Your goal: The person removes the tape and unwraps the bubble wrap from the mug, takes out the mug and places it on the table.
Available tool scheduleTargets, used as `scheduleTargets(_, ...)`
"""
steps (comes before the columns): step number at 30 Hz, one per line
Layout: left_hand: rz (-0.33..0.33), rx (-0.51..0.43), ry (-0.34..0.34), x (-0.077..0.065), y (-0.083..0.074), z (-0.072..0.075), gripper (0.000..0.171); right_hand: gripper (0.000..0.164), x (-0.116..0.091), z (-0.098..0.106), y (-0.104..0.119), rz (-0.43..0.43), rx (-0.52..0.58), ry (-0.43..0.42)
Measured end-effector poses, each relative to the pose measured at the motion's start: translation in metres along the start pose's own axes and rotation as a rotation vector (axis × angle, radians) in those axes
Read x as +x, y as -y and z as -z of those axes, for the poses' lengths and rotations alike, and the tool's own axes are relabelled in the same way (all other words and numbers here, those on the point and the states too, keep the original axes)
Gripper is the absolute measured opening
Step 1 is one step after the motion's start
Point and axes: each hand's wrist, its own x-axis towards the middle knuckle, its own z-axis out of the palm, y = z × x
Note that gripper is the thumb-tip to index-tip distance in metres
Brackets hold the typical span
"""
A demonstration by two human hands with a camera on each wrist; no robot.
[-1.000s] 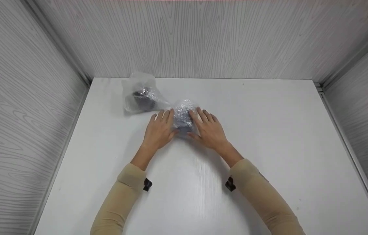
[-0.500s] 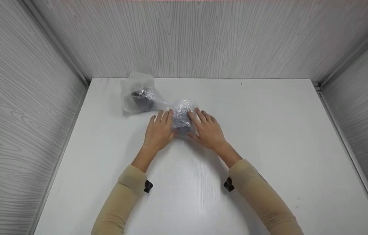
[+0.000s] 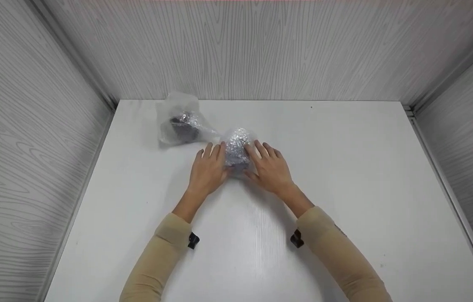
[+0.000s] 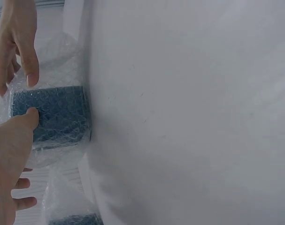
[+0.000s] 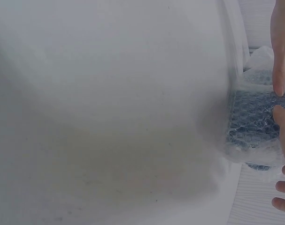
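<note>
A dark blue, box-like item in bubble wrap (image 3: 237,153) lies on the white table between my two hands. My left hand (image 3: 207,171) touches its left side, fingers straight and pointing forward. On the opposite side, my right hand (image 3: 271,171) rests its extended index finger and thumb against the wrap. The left wrist view shows the blue face of the wrapped item (image 4: 55,117) with my left thumb (image 4: 32,118) laid on it. In the right wrist view, both thumbs press the bubble wrap (image 5: 252,117). What the wrap encloses cannot be made out.
Another bubble-wrapped bundle (image 3: 184,126), dark inside, sits at the back left, its loose wrap reaching close to the item between my hands. Wood-grain panels (image 3: 236,50) enclose the white table (image 3: 345,167) at the back and both sides.
The hands and the wrapped item stay almost in place. The left hand has shifted very slightly right and nearer to me. The bundle at the back left looks unmoved.
</note>
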Motion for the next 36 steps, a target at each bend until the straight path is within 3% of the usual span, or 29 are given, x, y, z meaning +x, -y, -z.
scheduleTargets(22,-0.02,0.004,-0.027,-0.002,-0.016,0.002,0.082,0.074,-0.017,0.001,-0.008,0.005,0.001,-0.065)
scheduleTargets(36,-0.039,-0.008,-0.022,-0.005,-0.028,0.004,0.08,0.073,-0.03,0.004,-0.017,0.005,0.009,-0.059)
